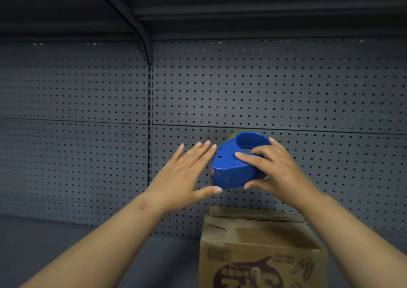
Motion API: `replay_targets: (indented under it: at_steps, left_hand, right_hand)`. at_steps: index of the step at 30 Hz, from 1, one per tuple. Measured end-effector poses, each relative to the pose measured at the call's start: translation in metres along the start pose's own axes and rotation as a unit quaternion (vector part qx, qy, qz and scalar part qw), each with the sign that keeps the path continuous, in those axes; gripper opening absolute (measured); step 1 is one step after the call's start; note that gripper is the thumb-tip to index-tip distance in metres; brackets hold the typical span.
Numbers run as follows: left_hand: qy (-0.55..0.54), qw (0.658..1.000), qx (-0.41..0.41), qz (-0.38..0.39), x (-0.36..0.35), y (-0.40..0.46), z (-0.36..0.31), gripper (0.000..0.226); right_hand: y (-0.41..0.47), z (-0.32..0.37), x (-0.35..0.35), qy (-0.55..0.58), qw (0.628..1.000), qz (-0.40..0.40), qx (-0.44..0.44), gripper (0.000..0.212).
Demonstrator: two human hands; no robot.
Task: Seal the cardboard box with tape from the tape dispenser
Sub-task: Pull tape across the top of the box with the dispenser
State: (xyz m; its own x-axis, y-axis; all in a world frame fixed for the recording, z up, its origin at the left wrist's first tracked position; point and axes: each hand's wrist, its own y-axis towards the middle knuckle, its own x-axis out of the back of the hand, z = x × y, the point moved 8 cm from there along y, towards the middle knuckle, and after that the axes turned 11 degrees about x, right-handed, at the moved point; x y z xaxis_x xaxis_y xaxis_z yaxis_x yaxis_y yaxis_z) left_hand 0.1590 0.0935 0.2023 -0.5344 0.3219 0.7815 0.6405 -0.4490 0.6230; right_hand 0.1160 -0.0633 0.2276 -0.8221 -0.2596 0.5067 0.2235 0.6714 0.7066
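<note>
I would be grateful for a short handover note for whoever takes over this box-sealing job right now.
Right hand: grip on the blue tape dispenser, held in the air above the cardboard box.
Left hand: open, fingers straight, thumb tip at the dispenser's lower corner.
Box: on the shelf against the pegboard, flaps closed.
Done: dispenser picked up.
Left: pull tape, lay it along the top seam, cut. No fresh tape strip is visible.

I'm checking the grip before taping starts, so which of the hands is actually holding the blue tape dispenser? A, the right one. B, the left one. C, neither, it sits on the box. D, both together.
A: the right hand has its fingers and thumb curled round the blue tape dispenser, held up above the cardboard box, while the left hand is spread flat beside it with straight fingers.
</note>
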Motion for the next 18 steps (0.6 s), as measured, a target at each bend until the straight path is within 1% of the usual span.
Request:
replay_targets:
  at_steps: [3, 8, 18]
  left_hand:
    - [-0.014, 1.0, -0.013, 0.011, -0.003, 0.0, 0.004, 0.079]
    - [-0.01, 0.999, -0.027, 0.025, -0.009, 0.001, 0.007, 0.073]
    - [-0.051, 0.995, -0.042, 0.069, -0.02, 0.007, 0.002, 0.072]
  right_hand:
    - [0.001, 0.002, -0.007, 0.003, 1.0, -0.011, 0.008, 0.073]
    - [-0.003, -0.005, -0.013, 0.048, 0.998, -0.028, -0.023, 0.058]
    - [-0.014, -0.018, -0.018, 0.111, 0.99, -0.06, -0.063, 0.063]
